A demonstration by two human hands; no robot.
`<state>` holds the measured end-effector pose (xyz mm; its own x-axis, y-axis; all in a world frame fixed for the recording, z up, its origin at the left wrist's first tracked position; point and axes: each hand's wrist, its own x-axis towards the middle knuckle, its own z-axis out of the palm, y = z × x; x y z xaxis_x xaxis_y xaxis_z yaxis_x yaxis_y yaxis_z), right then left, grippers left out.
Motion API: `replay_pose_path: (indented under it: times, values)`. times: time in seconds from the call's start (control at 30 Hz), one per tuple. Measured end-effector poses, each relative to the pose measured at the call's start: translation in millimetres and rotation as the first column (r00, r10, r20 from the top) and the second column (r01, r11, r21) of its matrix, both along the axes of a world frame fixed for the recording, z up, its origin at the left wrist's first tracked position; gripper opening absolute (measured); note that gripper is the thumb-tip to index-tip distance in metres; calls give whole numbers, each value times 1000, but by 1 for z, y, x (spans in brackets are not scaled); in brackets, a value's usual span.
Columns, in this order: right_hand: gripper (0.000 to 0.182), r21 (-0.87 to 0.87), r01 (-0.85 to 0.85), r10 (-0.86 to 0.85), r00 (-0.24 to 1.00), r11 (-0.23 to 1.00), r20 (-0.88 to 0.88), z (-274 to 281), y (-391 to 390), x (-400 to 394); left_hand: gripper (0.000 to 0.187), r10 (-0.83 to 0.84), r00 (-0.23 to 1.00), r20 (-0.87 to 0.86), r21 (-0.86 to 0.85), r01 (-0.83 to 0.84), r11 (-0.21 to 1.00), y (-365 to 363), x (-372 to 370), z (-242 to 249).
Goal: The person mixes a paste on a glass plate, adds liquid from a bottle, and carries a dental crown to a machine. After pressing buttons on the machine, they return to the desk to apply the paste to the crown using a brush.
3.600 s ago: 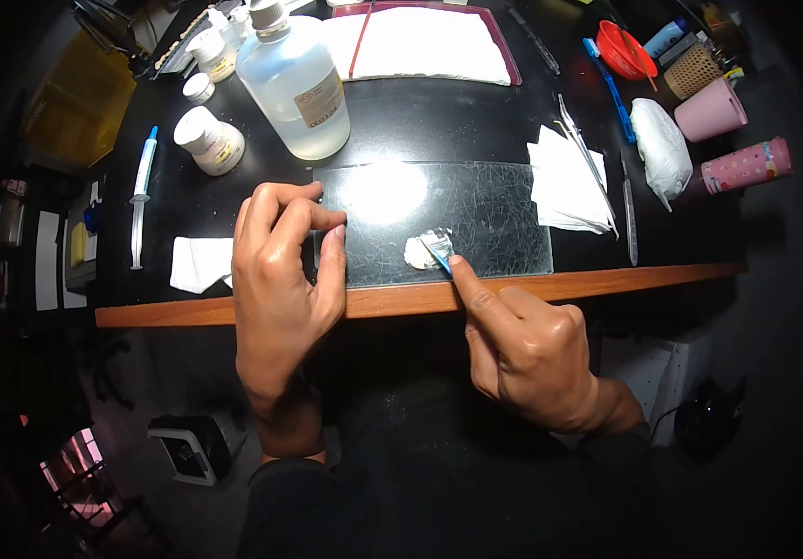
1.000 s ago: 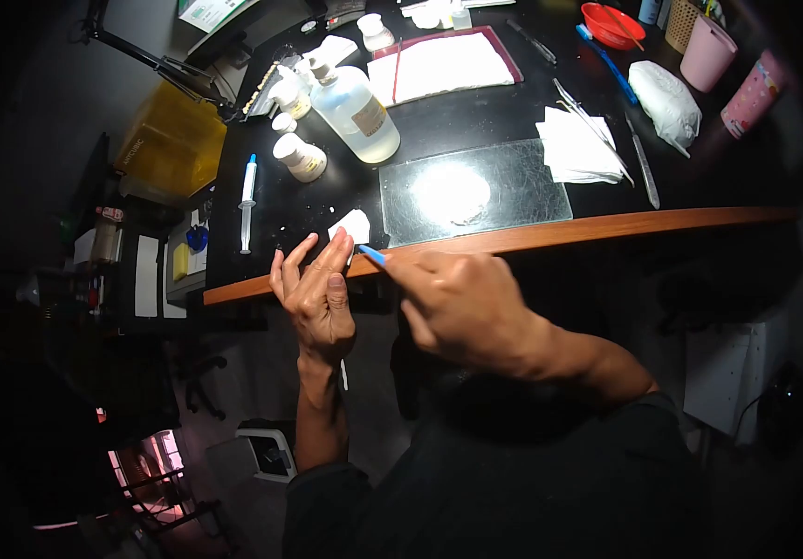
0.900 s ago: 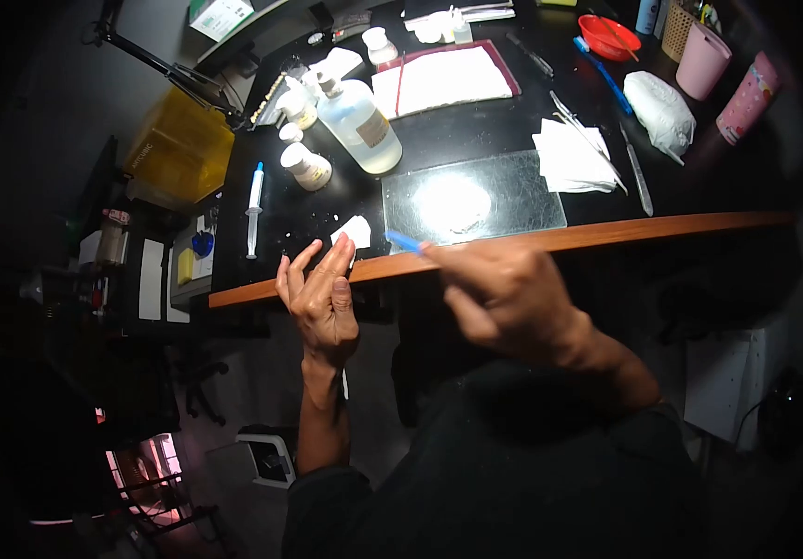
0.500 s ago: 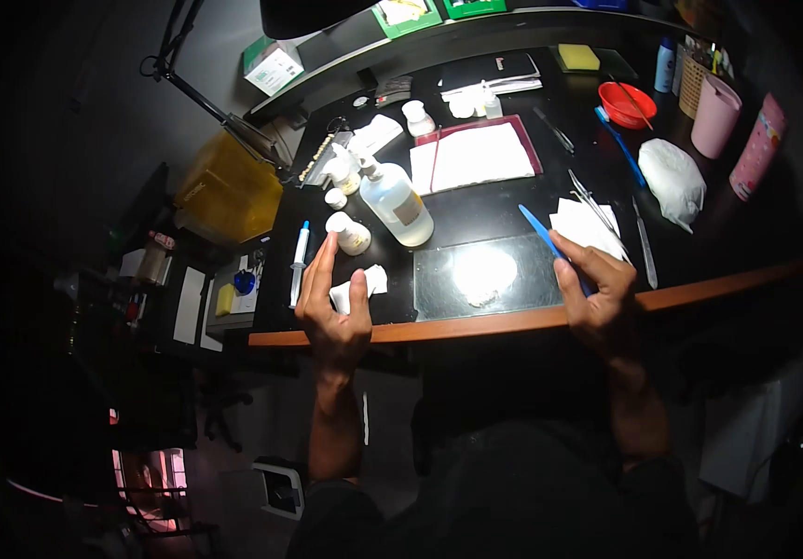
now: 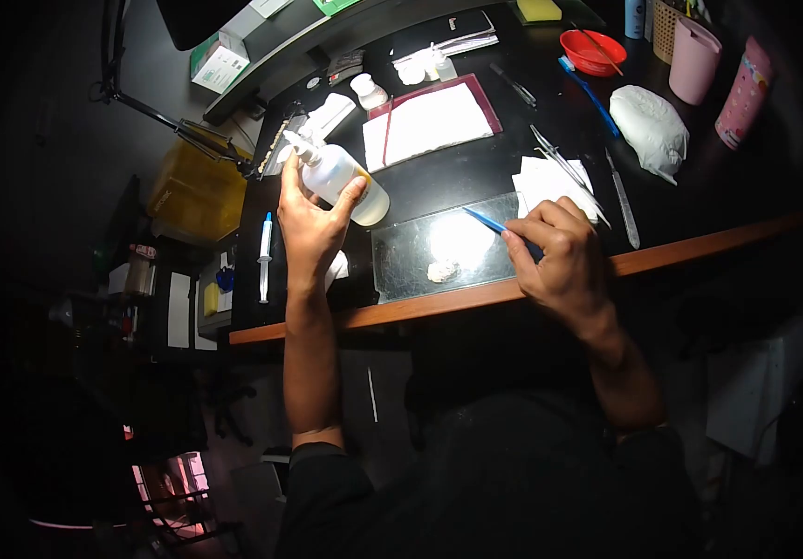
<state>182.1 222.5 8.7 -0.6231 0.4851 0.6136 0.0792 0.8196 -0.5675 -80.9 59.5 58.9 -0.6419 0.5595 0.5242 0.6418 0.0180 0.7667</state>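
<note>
My left hand (image 5: 313,219) is wrapped round a translucent pump bottle (image 5: 373,200) with a white pump head, thumb across its front and fingers on the left side. The bottle stands on the black table. My right hand (image 5: 555,252) pinches a thin blue plastic spatula (image 5: 483,219), its tip pointing left above the glass slab (image 5: 401,270). A small white lump (image 5: 442,271) lies on the slab near the front edge. White paper (image 5: 536,186) with metal tweezers (image 5: 560,158) on it sits just beyond my right hand. Behind my left wrist, white tissue (image 5: 337,268) is partly hidden.
A syringe (image 5: 265,256) lies at left. Behind are a white pad (image 5: 434,126) and a white jar (image 5: 368,91). At right are a metal knife-like tool (image 5: 623,200), a white bag (image 5: 648,130), a red bowl (image 5: 592,53) and a pink cup (image 5: 695,61). A lamp arm (image 5: 154,116) reaches in upper left.
My left hand has moved up and forward from the tissue and closed round the pump bottle. The right hand has lowered the blue spatula nearer the slab. The view has shifted.
</note>
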Motion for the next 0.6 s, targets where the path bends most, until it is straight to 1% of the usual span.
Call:
replay_pose_path:
  times: [0.1,0.13,0.23,0.3,0.37,0.4,0.47,0.5,0.53,0.57,0.6]
  values:
    - [10,32,7,-8,999,999,45,2,0,0,63,67,996,-64,-70,-71,995,3,-5,-1]
    - [11,39,15,-16,999,999,47,2,-1,0,51,115,989,-94,-25,-118,993,5,-2,-1]
    - [10,67,27,-30,998,997,53,3,-1,1,65,67,998,-8,26,-66,997,2,2,3]
    - [11,81,36,-39,998,996,44,2,-1,1,76,28,999,-29,133,-24,991,-1,2,9]
    - [12,93,49,-51,998,995,23,2,-2,0,79,19,998,-52,170,-10,985,-7,14,22]
    - [16,98,49,-46,998,994,-41,3,-3,1,82,2,998,-63,216,12,976,-9,20,27]
    - [24,116,54,-33,984,992,-173,7,-7,4,87,-23,998,-56,210,35,977,-17,36,39]
    - [30,119,7,17,979,993,-202,9,-11,6,90,-42,998,-54,209,52,977,-22,44,44]
    - [36,125,-36,64,971,991,-229,11,-18,9,98,-78,996,-52,184,87,979,-27,53,46]
    - [42,131,-78,109,962,988,-252,13,-25,11,106,-82,993,-89,184,98,978,-29,71,51]
    - [52,89,-187,205,942,978,-265,22,-35,15,108,-118,986,-119,142,134,981,-35,88,51]
